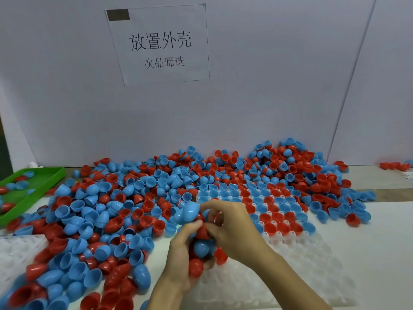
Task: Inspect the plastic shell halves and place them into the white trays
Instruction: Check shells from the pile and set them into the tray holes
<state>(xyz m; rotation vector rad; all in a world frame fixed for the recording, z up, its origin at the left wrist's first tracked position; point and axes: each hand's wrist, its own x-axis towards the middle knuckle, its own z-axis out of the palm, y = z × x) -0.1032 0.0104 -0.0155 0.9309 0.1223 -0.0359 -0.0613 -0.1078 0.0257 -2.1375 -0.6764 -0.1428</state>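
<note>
Left hand (pixel 182 253) fingers curl round a cluster of red and blue shell halves (pixel 201 249); right hand (pixel 228 222) fingers pinch one above the white tray (pixel 290 260), mid-worktop.

Pale wall (pixel 268 86), taped paper sign (pixel 161 43)

Left hand (pixel 181 253), right hand (pixel 230 227), bare forearms, sleeveless

Left hand (pixel 183 249) at six o'clock, fingers curled, cupping several shell halves (pixel 196 266). Right hand (pixel 230 224) touching it at one o'clock, fingertips (pixel 206 208) pinching downward.
</note>
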